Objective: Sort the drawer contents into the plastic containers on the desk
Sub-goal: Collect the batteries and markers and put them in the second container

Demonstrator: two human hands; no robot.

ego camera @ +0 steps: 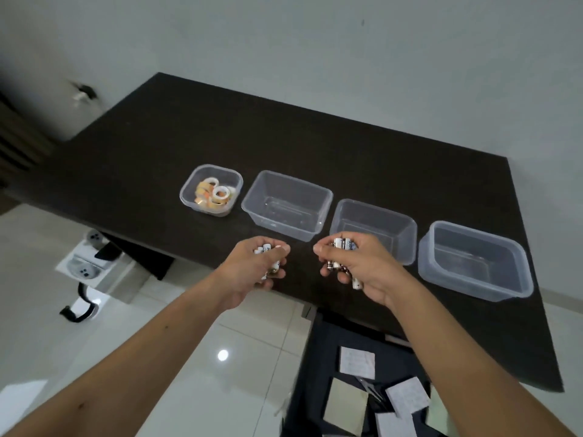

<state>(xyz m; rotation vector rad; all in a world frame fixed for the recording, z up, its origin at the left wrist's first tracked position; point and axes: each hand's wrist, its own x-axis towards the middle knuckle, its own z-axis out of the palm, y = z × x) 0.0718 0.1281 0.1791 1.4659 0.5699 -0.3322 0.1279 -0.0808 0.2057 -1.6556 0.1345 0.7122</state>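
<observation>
Nearest the camera, the open drawer (362,389) still holds several pale paper notes (357,364) and something thin and metallic among them that is too blurred to name, so there is clearly sorting left to do there. Above the drawer's front edge, both hands hang over the near side of the desk (347,146). The left hand (252,269) has its fingers (277,249) curled in tight around a small bunch of batteries (266,249), whose white ends show at the top of the fist. The right hand (356,263) does the same with a bigger bunch of batteries (342,244), fingers (328,247) wrapped closely, one white battery poking out below the palm. Just beyond the hands stand four clear plastic tubs in a row. The small tub (211,190) on the far left already holds rolls of tape (217,193), so that group looks finished. The second tub (287,205), the third tub (373,230) just behind the right hand, and the fourth tub (476,260) on the right hold nothing that shows. By my reckoning the task is perhaps a quarter done: tape sorted, batteries lifted but not yet dropped, paper untouched.
</observation>
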